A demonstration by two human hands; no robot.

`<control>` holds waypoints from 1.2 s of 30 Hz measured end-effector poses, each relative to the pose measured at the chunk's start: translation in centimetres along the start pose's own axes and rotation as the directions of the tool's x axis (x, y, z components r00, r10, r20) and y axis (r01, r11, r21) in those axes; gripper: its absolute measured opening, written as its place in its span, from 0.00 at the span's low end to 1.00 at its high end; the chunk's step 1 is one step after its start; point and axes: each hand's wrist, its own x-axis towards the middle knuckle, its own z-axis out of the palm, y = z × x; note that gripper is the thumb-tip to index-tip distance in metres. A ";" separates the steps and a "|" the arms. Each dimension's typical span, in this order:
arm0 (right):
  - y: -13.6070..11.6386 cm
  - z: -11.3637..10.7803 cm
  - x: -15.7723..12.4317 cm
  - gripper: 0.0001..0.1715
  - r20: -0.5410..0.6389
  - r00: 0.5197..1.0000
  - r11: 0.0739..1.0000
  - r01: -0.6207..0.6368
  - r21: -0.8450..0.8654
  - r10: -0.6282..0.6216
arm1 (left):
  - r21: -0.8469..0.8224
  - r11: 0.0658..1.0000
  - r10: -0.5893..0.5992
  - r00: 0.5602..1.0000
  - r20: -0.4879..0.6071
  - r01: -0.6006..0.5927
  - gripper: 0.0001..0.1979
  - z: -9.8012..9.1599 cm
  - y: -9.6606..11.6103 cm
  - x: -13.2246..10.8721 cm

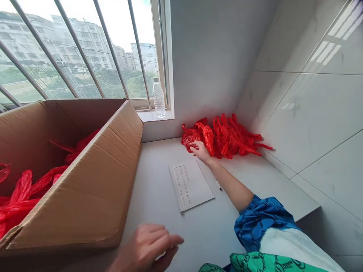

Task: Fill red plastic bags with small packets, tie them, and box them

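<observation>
Head view: I see the right hand (pixel 200 150) at the left end of the far bags (pixel 227 138), fingers parted, contact unclear. Near, right of the box (pixel 93 189), the left hand (pixel 153 247) curls loosely, thumb and forefinger apart.

From head height, the single view faces forward and down over a nearby white countertop (pixel 153 181).

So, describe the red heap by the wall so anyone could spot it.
Start at the white table, right of the open cardboard box. At the table's far end, by the wall, lies a heap of red plastic bags, the right hand at its near side. Unlike the red bags inside the box, it lies in the open.
</observation>
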 end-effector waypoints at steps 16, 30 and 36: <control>-4.0 -0.5 1.2 0.16 -0.095 0.972 0.973 0.223 0.061 -0.216 | -0.331 0.832 -0.379 0.892 0.246 0.445 0.14 7.5 -7.0 0.5; -2.1 -2.2 -11.0 0.16 0.213 0.957 0.944 0.246 -0.221 -0.199 | -0.325 0.881 -0.457 0.795 -0.399 0.344 0.10 4.7 -6.5 7.4; -2.3 -0.9 -11.7 0.13 0.140 0.960 0.913 0.273 -0.303 -0.241 | -0.061 0.978 -0.204 0.858 -0.472 0.199 0.09 5.5 -5.8 11.9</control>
